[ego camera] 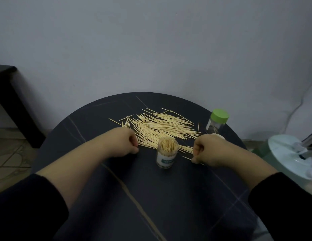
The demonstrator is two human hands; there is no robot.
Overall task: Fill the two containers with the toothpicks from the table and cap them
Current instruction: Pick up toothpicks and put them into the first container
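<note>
I see the left grip (125, 145) with fingers curled at the near left edge of the loose toothpicks (162, 126) spread over the dark round tabletop (151, 197); I cannot tell whether it holds any. The right grip (208, 150) is curled too, knuckles up, with a single toothpick (186, 158) lying at its fingertips, grasped or not I cannot tell. Between them the open container (167, 152) stands upright, packed with toothpicks, uncapped. The green-capped container (217, 121) stands upright at the far right edge, beyond the right grip.
</note>
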